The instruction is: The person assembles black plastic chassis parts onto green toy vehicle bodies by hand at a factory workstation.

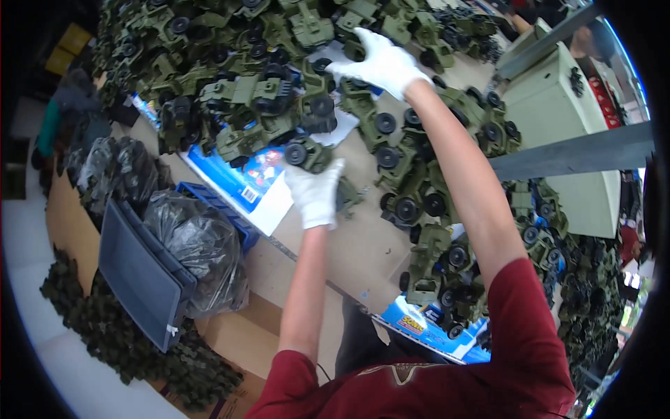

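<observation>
Both my hands wear white gloves. My left hand [312, 194] is at the near edge of the heap, its fingers and thumb round the near end of an olive-green toy jeep [307, 155] with black wheels. Farther off and to the right, my right hand [382, 66] reaches over the heap with thumb and fingers spread, holding nothing that I can see. Under and around it lie more green toy vehicles [312, 26], piled on one another. Another green part [347, 197], partly hidden, lies just right of my left hand.
Blue printed cardboard [241, 178] lies under the heap on the table [356, 262]. More toy jeeps [429, 269] line the right side, by a grey metal bar [572, 150]. Lower left are grey plastic bins [139, 272], dark plastic bags [199, 244] and an open carton [237, 342]. A person [70, 108] is at far left.
</observation>
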A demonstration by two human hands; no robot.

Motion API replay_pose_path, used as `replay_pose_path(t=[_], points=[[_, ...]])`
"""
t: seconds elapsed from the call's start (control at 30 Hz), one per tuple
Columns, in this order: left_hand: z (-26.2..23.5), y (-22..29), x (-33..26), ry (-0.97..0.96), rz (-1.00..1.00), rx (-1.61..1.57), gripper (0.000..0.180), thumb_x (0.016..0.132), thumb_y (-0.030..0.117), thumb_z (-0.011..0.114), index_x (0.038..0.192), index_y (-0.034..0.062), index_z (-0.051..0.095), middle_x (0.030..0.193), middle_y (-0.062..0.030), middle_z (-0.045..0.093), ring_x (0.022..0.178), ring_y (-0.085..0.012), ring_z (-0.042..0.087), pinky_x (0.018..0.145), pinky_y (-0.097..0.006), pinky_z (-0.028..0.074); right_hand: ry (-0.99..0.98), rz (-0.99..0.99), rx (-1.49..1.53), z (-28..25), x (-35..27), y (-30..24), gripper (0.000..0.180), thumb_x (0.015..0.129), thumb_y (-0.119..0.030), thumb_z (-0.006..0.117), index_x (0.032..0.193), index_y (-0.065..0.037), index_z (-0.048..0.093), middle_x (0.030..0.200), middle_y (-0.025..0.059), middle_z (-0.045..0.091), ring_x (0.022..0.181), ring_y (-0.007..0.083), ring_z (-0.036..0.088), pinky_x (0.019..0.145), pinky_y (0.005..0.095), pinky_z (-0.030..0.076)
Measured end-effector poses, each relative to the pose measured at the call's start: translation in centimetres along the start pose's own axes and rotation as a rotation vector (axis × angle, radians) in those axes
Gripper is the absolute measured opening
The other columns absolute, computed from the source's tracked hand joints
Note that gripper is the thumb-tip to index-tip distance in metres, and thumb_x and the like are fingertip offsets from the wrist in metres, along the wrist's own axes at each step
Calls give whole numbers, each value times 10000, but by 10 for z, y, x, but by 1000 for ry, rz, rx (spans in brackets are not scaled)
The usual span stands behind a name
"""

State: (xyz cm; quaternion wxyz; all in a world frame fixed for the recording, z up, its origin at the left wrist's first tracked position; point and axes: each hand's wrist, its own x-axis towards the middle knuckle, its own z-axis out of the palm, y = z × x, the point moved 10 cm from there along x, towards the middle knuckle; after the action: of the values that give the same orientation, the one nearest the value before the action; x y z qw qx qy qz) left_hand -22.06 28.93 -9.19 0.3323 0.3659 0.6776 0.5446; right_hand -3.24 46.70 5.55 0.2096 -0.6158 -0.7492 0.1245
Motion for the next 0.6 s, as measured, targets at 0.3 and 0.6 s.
replay_pose_path(t=[0.3,0.6], points=[[9,-21,-60,-64,-144,131,1116,725,176,852,1510,-90,104,1299,-217,513,1174,-299,539,1031,-352,432,-353,373,-125,67,-88,98,824,718,-526,778,1393,-152,489,1250,175,642,1161,335,613,976,405,490],[35,-29,-63,-322,-375,-73,1079,740,127,825,1518,-87,109,1438,-248,444,1296,-277,482,1082,-335,400,-309,320,98,143,-10,20,1093,487,-738,803,1223,48,618,1218,209,652,1068,283,659,931,395,525]])
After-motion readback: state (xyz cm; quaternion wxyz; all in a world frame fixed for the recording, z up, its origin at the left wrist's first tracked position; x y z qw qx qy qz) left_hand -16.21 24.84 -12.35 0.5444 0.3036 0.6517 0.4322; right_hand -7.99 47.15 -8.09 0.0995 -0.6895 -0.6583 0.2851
